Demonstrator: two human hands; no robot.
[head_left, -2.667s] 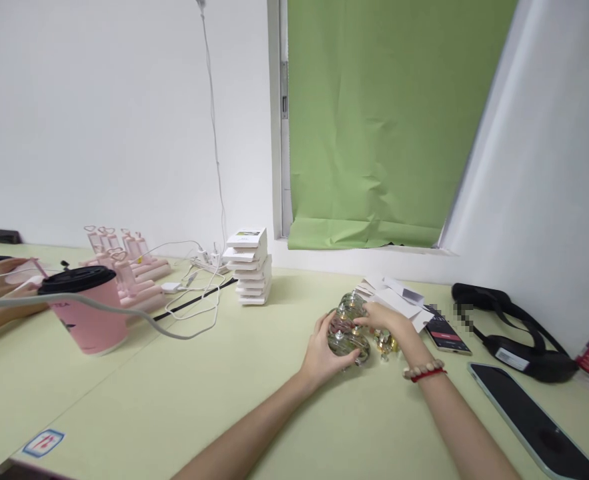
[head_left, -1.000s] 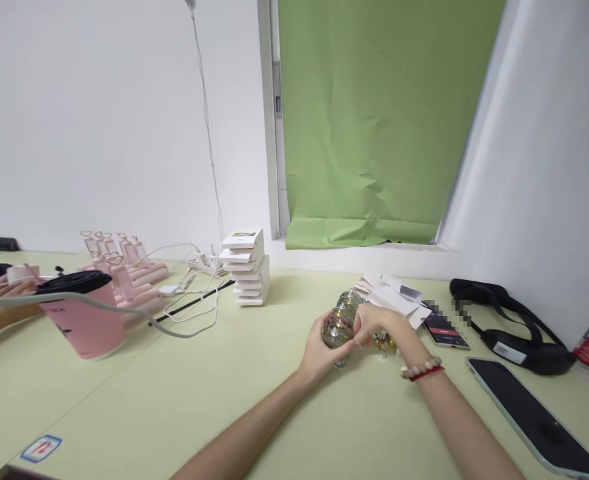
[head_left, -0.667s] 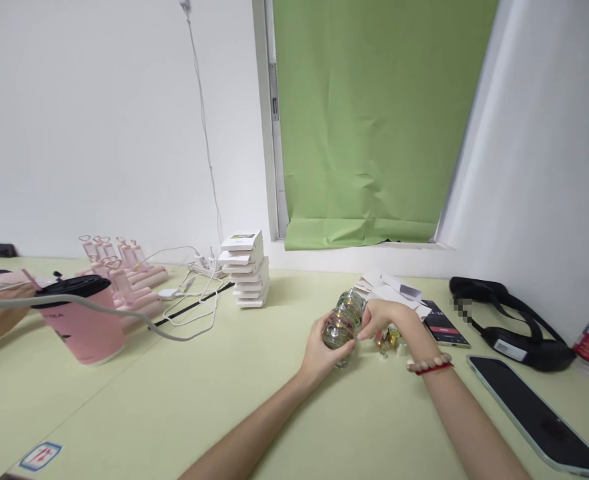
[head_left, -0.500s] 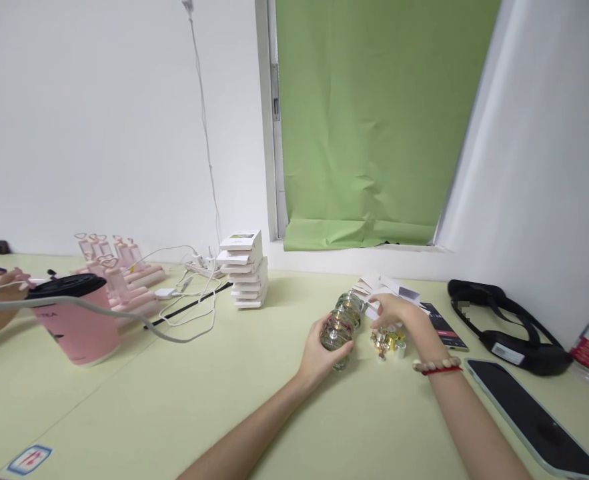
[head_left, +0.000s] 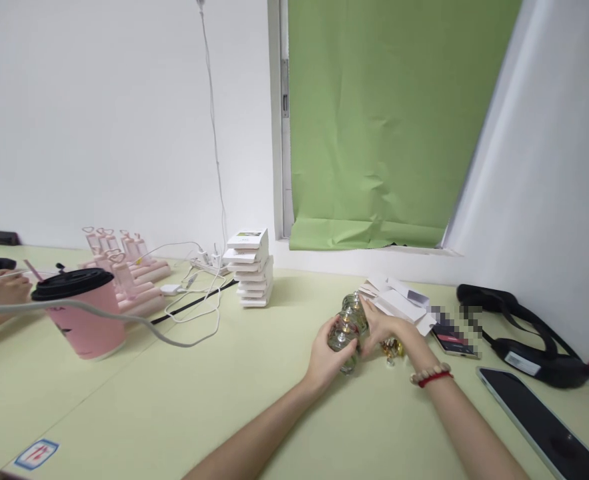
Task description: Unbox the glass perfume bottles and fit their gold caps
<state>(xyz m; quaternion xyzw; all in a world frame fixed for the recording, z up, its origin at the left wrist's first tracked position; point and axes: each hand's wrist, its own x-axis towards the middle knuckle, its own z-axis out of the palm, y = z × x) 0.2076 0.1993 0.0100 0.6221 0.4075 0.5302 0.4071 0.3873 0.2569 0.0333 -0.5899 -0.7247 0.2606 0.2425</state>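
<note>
On the desk (head_left: 184, 400), we are cupping the glass jars (head_left: 341, 339) in the curled grip of our left hand (head_left: 324, 358) and holding our right hand (head_left: 381, 329) spread along their right side, perhaps risking a skid into the gold pieces (head_left: 391, 349) if pressing unevenly.

Glossy, glass-like jars (head_left: 341, 337), shiny metallic-looking pieces (head_left: 391, 350), matt paper (head_left: 399, 304), smooth tabletop (head_left: 199, 400), creased, dull-surfaced blind (head_left: 389, 120).
</note>
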